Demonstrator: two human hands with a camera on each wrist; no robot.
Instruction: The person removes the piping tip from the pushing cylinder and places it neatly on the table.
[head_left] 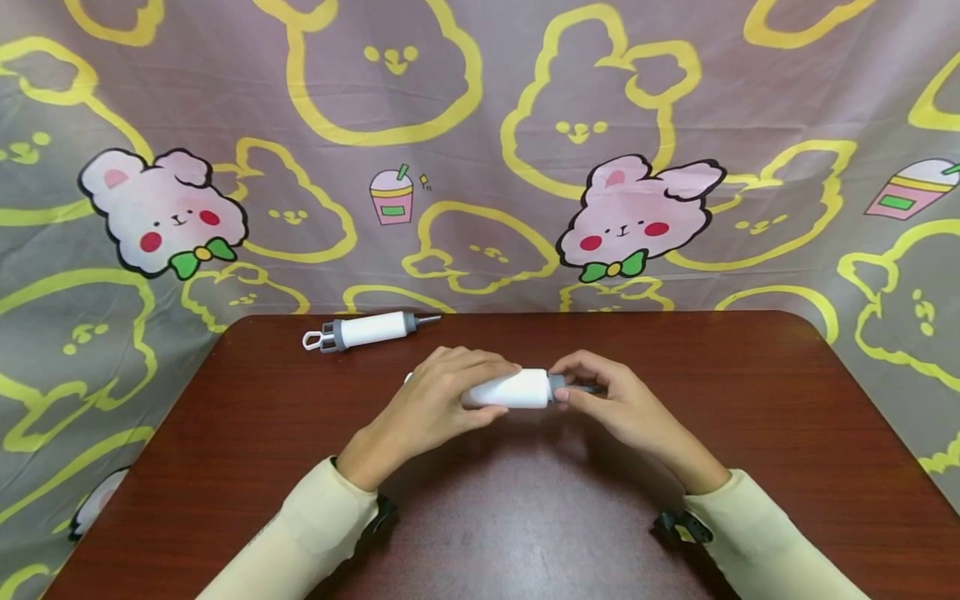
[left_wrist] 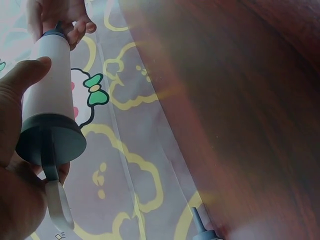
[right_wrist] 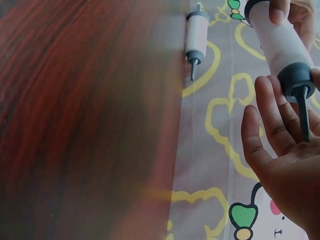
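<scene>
In the head view my left hand point(head_left: 442, 392) grips the white barrel of a hand pump point(head_left: 525, 389), held level over the table. The left wrist view shows the thumb along the barrel point(left_wrist: 52, 80), with a dark grey end cap and a white loop handle point(left_wrist: 59, 205) at the near end. My right hand point(head_left: 618, 396) is at the other end, thumb and fingers pinching the grey nozzle cap point(right_wrist: 295, 80). The thin nozzle point(right_wrist: 303, 115) points into the palm, and the outer fingers spread loosely beside it.
A second, similar hand pump point(head_left: 375, 330) lies near the table's far left edge, nozzle to the right. Behind the brown wooden table point(head_left: 247, 467) hangs a patterned cloth point(head_left: 480, 175) with cartoon bunnies.
</scene>
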